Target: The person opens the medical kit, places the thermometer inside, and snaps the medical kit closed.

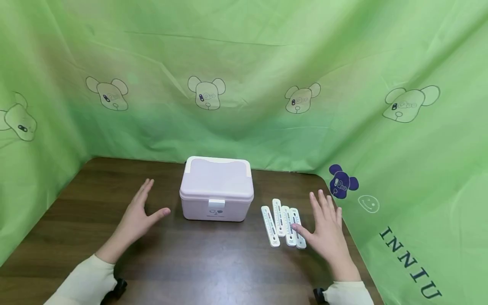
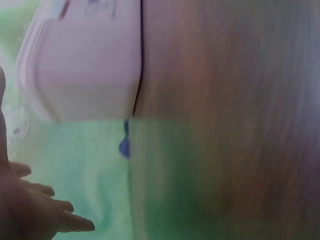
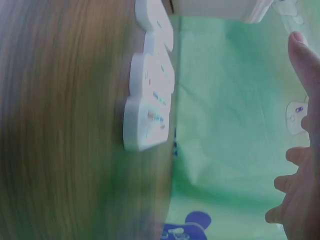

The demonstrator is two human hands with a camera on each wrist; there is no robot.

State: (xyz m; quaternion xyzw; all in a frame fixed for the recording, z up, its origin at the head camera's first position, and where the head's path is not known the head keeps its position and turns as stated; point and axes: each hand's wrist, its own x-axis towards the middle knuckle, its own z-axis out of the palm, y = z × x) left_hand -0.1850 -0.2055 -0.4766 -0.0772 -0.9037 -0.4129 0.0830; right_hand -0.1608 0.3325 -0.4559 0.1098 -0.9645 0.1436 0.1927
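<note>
A pale pink lidded box [image 1: 216, 190] with a white front latch stands on the table, its lid down. To its right lie several slim white strips with printed scales, like wall thermometers [image 1: 270, 226], side by side and partly touching. My left hand [image 1: 133, 220] hovers left of the box, fingers straight and thumb spread, holding nothing. Above the table's right side, my right hand [image 1: 325, 233] is spread beside the strips; its thumb overlaps the rightmost ones in the head view, but the right wrist view shows it apart from them. The box [image 2: 90, 65] also fills the left wrist view's upper left.
The dark wooden table [image 1: 190, 262] has rounded far corners. A green cloth [image 1: 244, 51] printed with bear heads hangs behind it and along both sides, close to the far edge. The box stands near that far edge.
</note>
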